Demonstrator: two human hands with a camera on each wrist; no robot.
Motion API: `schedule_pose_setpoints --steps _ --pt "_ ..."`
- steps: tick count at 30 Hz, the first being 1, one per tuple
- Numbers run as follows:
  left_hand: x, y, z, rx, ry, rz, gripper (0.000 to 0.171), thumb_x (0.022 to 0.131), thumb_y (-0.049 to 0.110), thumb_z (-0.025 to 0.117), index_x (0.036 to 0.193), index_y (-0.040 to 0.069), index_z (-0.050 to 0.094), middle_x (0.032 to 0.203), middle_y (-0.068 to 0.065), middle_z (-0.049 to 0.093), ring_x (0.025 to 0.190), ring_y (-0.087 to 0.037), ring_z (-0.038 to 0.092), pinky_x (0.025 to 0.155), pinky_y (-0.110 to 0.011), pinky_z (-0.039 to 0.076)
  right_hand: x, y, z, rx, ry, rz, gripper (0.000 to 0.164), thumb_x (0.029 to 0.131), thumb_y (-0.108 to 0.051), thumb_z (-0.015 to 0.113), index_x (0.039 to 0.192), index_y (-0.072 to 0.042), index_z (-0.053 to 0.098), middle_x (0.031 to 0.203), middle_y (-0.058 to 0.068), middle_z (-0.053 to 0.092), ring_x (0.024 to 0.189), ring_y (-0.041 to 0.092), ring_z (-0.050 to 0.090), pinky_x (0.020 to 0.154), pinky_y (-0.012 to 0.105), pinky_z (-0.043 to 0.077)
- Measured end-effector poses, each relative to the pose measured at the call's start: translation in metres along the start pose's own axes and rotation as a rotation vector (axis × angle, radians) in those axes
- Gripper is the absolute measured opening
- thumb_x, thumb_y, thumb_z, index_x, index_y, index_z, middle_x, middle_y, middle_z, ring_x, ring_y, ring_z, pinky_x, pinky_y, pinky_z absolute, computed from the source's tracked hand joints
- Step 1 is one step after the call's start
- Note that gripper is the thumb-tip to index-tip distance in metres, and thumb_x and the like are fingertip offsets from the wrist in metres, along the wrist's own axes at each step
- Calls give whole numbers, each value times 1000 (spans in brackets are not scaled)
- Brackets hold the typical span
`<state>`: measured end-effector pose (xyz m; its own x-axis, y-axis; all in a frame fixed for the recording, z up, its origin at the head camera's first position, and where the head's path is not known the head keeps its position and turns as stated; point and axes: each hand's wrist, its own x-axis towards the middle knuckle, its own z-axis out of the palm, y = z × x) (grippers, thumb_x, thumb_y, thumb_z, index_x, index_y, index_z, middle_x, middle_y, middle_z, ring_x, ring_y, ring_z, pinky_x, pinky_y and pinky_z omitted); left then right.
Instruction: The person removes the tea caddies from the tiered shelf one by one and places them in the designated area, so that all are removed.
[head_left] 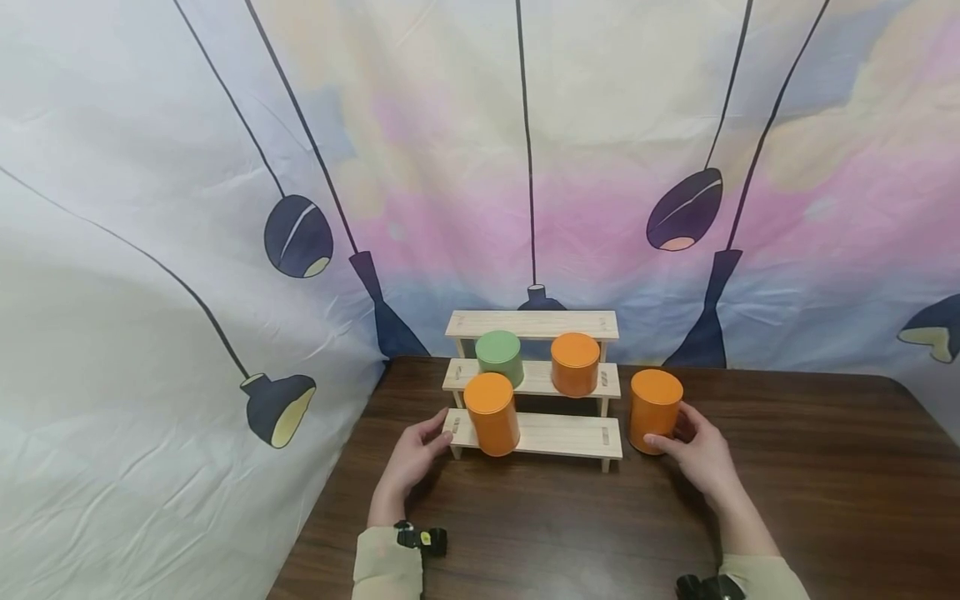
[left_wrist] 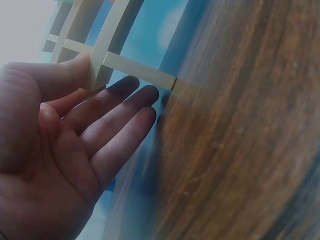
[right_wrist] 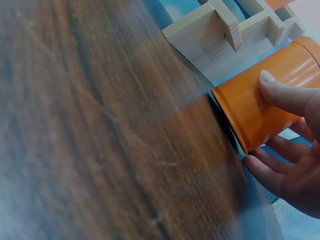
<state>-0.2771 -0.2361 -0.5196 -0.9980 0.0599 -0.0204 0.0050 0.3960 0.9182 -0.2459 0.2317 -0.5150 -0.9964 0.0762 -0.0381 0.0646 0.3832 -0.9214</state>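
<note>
A three-step wooden shelf (head_left: 570, 427) stands on the dark table. Its lowest step carries a tall orange canister (head_left: 492, 421) near the left end; the middle step holds a green canister (head_left: 500, 360) and a shorter orange canister (head_left: 575, 367). My left hand (head_left: 415, 454) pinches the left end of the lowest step between thumb and index finger, its other fingers (left_wrist: 120, 140) extended below. Right of the shelf, my right hand (head_left: 697, 450) grips another tall orange canister (right_wrist: 270, 92), thumb on its near side and fingers round the far side. This canister is upright, its base close to the tabletop.
The wooden table (head_left: 540, 525) extends to both sides and toward me. Behind it hangs a cloth backdrop (head_left: 450, 167) printed with dark lamps, and its left part runs down beside the table's left edge. The shelf's top step (head_left: 532, 323) is close to the cloth.
</note>
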Motion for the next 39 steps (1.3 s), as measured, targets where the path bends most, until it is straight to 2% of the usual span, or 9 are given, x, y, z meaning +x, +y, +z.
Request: schedule_pose_setpoints --steps 14,34,39 --pt "1 0 0 3 1 1 52 106 14 67 156 7 55 161 -16 50 146 -34 50 111 -51 50 2 2 6 8 2 -32 91 97 -21 83 164 7 28 160 37 39 146 53 41 117 62 39" --pt "1 -1 -1 8 -3 -3 54 107 15 66 158 8 53 163 -13 49 149 -33 47 114 -52 46 3 4 7 -12 -21 -43 93 98 -29 81 165 5 26 160 37 39 146 52 42 117 60 40" --pt "1 -1 -1 0 -8 -2 53 107 15 65 158 8 53 163 -14 49 147 -34 49 112 -50 50 4 5 7 -23 -20 -49 94 98 -29 81 165 6 25 160 37 40 146 52 42 117 61 40"
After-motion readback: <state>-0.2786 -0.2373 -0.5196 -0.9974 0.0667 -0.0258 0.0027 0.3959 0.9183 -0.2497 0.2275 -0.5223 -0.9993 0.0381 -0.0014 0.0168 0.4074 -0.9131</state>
